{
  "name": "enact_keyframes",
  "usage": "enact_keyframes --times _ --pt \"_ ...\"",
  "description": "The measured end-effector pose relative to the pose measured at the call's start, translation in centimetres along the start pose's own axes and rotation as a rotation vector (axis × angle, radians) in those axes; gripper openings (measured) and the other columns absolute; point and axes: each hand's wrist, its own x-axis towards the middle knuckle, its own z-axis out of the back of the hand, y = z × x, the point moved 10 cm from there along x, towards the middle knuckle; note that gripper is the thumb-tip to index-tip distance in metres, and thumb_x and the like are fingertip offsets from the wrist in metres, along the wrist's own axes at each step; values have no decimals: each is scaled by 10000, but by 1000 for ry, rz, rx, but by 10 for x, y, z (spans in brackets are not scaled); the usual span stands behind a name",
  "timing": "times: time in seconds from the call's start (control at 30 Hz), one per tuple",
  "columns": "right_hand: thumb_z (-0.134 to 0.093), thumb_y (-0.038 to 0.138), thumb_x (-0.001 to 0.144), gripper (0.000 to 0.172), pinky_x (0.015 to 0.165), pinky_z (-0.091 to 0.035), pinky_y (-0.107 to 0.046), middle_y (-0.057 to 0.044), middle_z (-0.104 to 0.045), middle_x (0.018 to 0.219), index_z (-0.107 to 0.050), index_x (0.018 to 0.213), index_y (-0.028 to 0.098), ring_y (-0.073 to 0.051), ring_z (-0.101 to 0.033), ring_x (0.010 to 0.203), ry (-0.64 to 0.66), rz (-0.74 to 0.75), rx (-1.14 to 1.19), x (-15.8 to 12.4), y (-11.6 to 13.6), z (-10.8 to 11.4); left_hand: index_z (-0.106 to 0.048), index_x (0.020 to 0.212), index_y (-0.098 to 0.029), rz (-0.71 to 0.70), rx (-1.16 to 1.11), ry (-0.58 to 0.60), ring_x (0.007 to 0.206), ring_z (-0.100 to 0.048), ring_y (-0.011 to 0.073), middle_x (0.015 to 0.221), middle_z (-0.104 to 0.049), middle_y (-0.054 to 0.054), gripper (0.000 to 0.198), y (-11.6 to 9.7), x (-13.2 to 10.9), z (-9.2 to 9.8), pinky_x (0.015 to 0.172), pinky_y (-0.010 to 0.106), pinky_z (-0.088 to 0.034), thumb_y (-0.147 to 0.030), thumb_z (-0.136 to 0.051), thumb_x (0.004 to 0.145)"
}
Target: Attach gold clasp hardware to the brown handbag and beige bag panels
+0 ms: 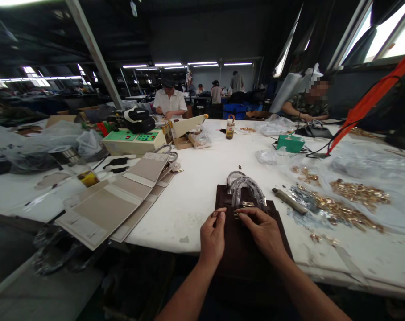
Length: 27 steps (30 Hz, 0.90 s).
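Observation:
A dark brown handbag (239, 256) lies in front of me at the table's edge, its handles (245, 185) wrapped in clear plastic and pointing away. A gold metal fitting (248, 204) sits on the bag near the handle base. Over the bag's right side, my right hand (265, 229) pinches a small gold metal piece (236, 214) between thumb and fingertips. My left hand (212, 236) is closed at the bag's left edge, thumb against the forefinger. Something small and dark shows at its fingertips, too small to name.
Piles of gold hardware (346, 211) and a utility knife (289, 200) lie to the right. Stacked beige panels (112, 205) overhang the table's front at left, near a green-topped machine (134, 140). An orange post (373, 98) slants up at right. Co-workers sit across the table.

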Motion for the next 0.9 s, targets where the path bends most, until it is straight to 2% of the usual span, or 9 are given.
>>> enact_keyframes --times 0.23,0.4,0.77,0.9 --pt "-710 467 891 248 934 -547 -377 -37 -790 1045 -800 985 256 -262 -722 985 33 93 -52 -2 20 -10 -777 1124 -179 126 -151 -21 1144 -686 279 1141 -775 87 418 6 4 2 1050 394 -484 -523 -626 941" --pt "-698 426 895 218 907 -559 -378 -44 -795 1024 -802 972 251 -268 -735 962 43 151 -98 -1 29 -14 -773 1122 -158 195 -288 -16 1153 -685 285 1146 -774 98 439 12 3 -5 1051 408 -492 -527 -638 928" --pt "-704 450 876 230 883 -541 -366 -38 -791 983 -800 938 250 -257 -723 929 101 112 -146 7 28 -14 -778 1097 -160 240 -352 -29 1122 -690 278 1130 -776 99 423 14 -1 -8 1007 383 -501 -522 -655 917" --pt "-720 497 859 274 905 -523 -378 -41 -789 1016 -797 945 248 -267 -713 970 71 48 -133 7 20 1 -784 1087 -172 254 -387 -29 1155 -676 292 1159 -769 106 418 20 -1 -8 1027 388 -484 -530 -678 899"
